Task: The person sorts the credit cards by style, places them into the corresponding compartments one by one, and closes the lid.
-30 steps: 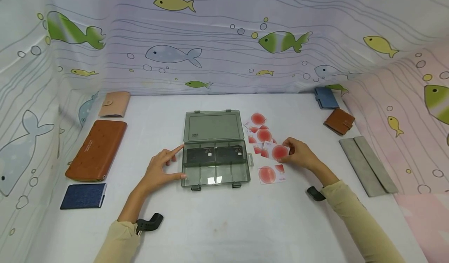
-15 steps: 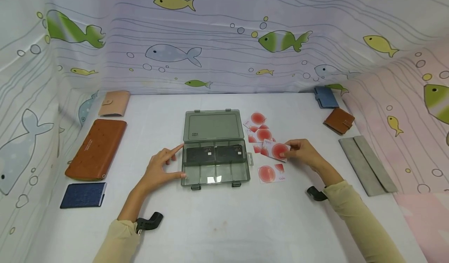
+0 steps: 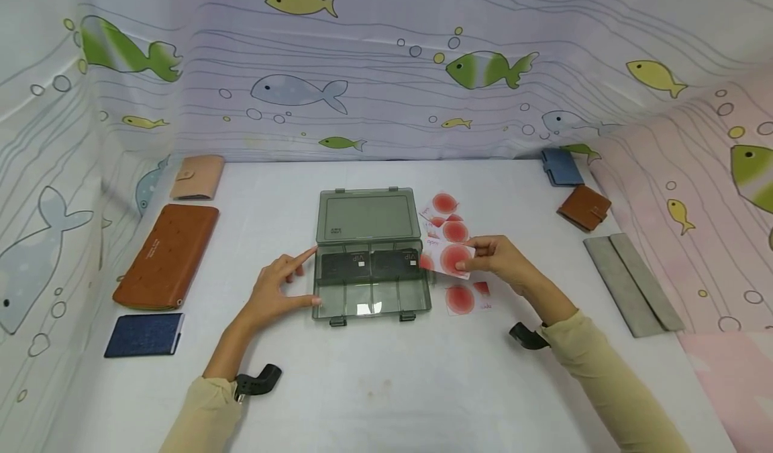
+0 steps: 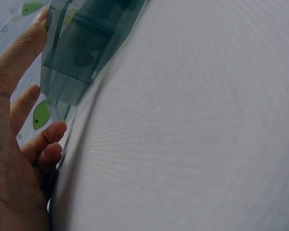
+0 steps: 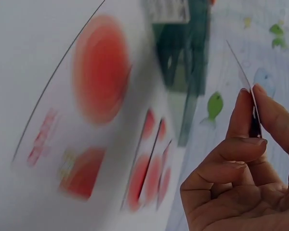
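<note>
A smoky-green plastic compartment box (image 3: 365,217) lies with its lid folded back on the white table. Black cards marked VIP (image 3: 344,266) rest in its rear compartments, two of them showing. Thumb and forefinger of my left hand (image 3: 273,295) touch the box's left side, fingers spread. My right hand (image 3: 506,263) pinches a white card with red circles (image 3: 447,260) by its right edge, its far corner overlapping the box's right edge in the head view. Seen edge-on in the right wrist view, this card (image 5: 255,122) is between thumb and fingers. Similar cards (image 3: 445,203) lie beyond it, and one card (image 3: 460,299) lies nearer.
On the left lie a beige wallet (image 3: 197,178), a long brown zip wallet (image 3: 166,257) and a navy booklet (image 3: 143,335). To the right are a blue wallet (image 3: 561,168), a small brown wallet (image 3: 583,209) and a grey folding case (image 3: 633,285). A fish-patterned curtain (image 3: 386,57) encloses the table.
My right hand has picked up the card from the pile and moved it left to the box's right edge. My left hand stays at the box.
</note>
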Motion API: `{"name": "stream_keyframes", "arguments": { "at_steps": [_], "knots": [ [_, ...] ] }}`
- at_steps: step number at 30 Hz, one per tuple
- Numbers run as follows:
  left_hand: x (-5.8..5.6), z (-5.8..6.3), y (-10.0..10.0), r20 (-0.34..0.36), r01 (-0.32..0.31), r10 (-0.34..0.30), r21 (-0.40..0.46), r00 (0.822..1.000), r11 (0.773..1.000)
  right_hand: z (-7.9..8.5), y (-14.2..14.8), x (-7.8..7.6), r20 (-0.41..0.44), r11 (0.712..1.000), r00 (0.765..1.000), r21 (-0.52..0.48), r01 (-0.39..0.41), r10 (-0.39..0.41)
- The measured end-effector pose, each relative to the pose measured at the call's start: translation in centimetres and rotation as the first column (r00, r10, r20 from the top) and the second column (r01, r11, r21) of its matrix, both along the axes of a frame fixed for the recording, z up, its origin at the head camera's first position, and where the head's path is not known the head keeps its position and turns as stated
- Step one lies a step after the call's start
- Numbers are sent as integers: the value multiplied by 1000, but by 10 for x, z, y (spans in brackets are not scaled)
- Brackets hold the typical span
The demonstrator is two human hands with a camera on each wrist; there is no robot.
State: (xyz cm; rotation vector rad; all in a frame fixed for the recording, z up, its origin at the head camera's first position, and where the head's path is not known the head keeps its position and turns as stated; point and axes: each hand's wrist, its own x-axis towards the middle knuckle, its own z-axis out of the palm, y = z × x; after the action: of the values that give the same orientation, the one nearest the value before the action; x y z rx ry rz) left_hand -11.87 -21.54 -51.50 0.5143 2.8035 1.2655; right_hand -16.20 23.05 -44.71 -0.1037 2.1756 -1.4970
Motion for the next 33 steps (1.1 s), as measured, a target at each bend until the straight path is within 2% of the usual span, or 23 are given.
{"name": "stream_keyframes", "arguments": {
  "at_steps": [11,17,24,33],
  "knots": [
    [0,1,0,7,2,-2,4,1000,1000,18,-77,11,53,991,990,-35,-127,128],
    [-1,-2,-1,-1,6,-6,0,1000,1000,16,-114,15,34,975,974,-17,-222,223],
    [-1,-1,-2,-17,8,-8,1,1000,1000,11,-150,26,57,984,982,-6,-181,181],
    [0,0,-3,-12,2,-2,1,1000,1000,6,-183,33,11,988,993,94,-120,120]
  ]
}}
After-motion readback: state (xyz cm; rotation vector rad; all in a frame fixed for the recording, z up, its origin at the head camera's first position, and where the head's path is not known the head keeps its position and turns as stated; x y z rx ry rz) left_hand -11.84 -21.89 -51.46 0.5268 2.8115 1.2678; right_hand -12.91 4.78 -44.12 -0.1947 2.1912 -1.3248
